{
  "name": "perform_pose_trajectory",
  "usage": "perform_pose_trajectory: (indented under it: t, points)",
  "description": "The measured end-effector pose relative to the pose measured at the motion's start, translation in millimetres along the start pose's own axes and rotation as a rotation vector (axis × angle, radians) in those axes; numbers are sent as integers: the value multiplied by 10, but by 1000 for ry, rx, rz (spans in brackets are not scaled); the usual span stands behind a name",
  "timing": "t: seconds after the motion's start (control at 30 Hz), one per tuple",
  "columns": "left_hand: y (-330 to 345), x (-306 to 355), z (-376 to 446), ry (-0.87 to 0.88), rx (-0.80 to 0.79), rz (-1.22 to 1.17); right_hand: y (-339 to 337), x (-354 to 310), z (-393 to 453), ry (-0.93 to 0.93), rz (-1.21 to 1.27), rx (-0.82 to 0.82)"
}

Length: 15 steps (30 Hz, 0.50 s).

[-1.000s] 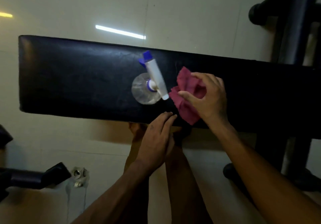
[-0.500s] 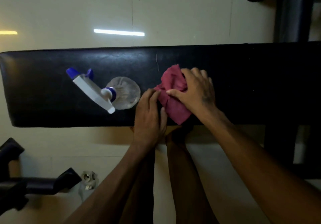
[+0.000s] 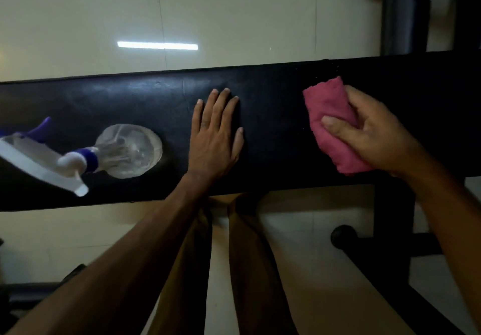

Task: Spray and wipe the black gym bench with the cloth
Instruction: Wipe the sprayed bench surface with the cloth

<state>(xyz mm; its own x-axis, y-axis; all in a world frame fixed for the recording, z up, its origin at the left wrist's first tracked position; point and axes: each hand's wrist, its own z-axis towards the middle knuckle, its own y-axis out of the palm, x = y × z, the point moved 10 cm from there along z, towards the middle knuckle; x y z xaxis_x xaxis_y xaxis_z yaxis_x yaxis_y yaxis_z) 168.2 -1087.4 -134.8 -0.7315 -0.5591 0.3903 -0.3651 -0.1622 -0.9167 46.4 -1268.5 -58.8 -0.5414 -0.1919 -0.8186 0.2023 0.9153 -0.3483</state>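
Observation:
The black padded gym bench (image 3: 273, 105) runs across the view from left to right. My right hand (image 3: 374, 137) grips a folded pink cloth (image 3: 330, 124) and presses it on the bench pad towards the right. My left hand (image 3: 216, 134) lies flat on the pad in the middle, palm down, fingers spread, holding nothing. A clear spray bottle (image 3: 130, 150) with a white and blue trigger head (image 3: 44, 160) stands upright on the pad at the left, apart from both hands.
Pale tiled floor (image 3: 234, 9) lies beyond and below the bench. A black metal frame post (image 3: 406, 9) rises at the top right. The bench's black leg and foot (image 3: 390, 230) stand at the lower right. My legs (image 3: 234, 269) are below the near edge.
My right hand slid the pink cloth to the right along the pad. My left hand moved up onto the pad and flattened. The view shifted right, so the bottle now sits farther left.

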Motion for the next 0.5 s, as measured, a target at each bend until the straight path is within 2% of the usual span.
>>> perform_pose_trajectory:
  t: [0.07,0.13,0.2,0.23,0.3,0.37,0.4,0.43,0.5]
  points:
    - [23,-10,-7,-3,13,36,20,-82,18,-3,189,-100]
    - [25,-23,-10,-9,28,54,55,-27,60,38,249,-173]
    - [21,-29,-4,-11,40,56,37,192,121,105,45,-163]
    - [17,-27,-2,-13,49,59,-62,355,155,159,-144,-80]
    - [7,-27,-1,-21,60,61,-326,525,143,236,-445,213]
    - [4,-23,-1,-18,71,53,-333,387,63,127,-532,450]
    - [2,-24,3,-17,78,52,-207,320,64,71,-582,470]
    - [-4,-29,9,-18,83,52,-4,316,96,33,-665,421]
    - [-10,-36,5,-17,83,44,469,455,134,-12,-873,229]
